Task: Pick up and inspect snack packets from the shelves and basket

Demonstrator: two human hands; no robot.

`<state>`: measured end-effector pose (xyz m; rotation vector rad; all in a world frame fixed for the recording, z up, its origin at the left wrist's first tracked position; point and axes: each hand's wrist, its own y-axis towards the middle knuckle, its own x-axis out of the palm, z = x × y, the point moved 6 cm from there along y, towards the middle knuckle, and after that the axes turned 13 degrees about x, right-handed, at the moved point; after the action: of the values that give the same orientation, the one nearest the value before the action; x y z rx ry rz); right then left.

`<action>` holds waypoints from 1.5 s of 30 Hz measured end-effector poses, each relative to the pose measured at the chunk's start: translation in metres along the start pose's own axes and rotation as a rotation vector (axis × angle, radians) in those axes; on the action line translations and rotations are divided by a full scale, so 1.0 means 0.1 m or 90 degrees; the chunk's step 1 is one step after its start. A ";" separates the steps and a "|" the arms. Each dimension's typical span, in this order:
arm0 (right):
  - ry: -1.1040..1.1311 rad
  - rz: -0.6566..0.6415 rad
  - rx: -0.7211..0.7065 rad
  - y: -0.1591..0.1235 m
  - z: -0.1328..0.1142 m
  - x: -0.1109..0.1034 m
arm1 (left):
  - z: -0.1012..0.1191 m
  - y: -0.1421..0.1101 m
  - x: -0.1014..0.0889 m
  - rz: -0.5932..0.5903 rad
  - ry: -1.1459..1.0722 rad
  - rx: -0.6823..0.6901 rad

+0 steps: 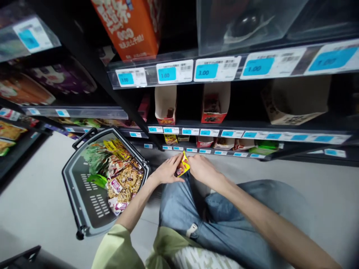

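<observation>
Both hands meet above my knees in front of a low shop shelf. My left hand point(167, 170) and my right hand point(202, 168) are each closed on a small yellow snack packet point(183, 165), held between them. The packet has red and dark print. To the left on the floor stands a grey shopping basket point(81, 194) filled with several snack packets in yellow, green and brown wrappers.
Dark shelves point(246, 129) with blue price tags run across the top and right, holding cardboard display boxes point(214, 102) and an orange box point(131, 26). More packets lie on shelves at the left. My jeans-clad legs point(224, 220) fill the lower middle. The floor is pale grey.
</observation>
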<state>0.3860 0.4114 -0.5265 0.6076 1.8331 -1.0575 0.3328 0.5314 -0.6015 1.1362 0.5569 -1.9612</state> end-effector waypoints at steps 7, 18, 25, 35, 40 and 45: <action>-0.038 -0.043 0.034 0.03 0.12 -0.15 | -0.16 -0.12 0.27 -0.108 -0.078 -0.135; -0.059 -0.235 0.034 0.03 0.32 0.03 | -1.35 0.47 0.37 0.096 0.145 -0.399; -0.026 -0.201 0.043 0.08 0.43 -0.09 | -1.72 0.56 0.33 -0.007 0.201 -0.423; -0.086 -0.220 0.003 0.10 0.38 -0.12 | -1.73 0.58 0.08 -0.049 0.309 -0.370; -0.117 -0.209 -0.007 0.09 0.35 -0.11 | -1.53 0.44 0.26 -0.056 0.307 -0.362; -0.129 -0.192 -0.005 0.10 0.31 -0.07 | -1.42 0.29 0.39 -0.054 0.280 -0.380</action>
<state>0.4107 0.3898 -0.5316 0.2111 1.7819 -1.2605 0.4182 0.5961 -0.7067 1.1519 1.3365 -1.4450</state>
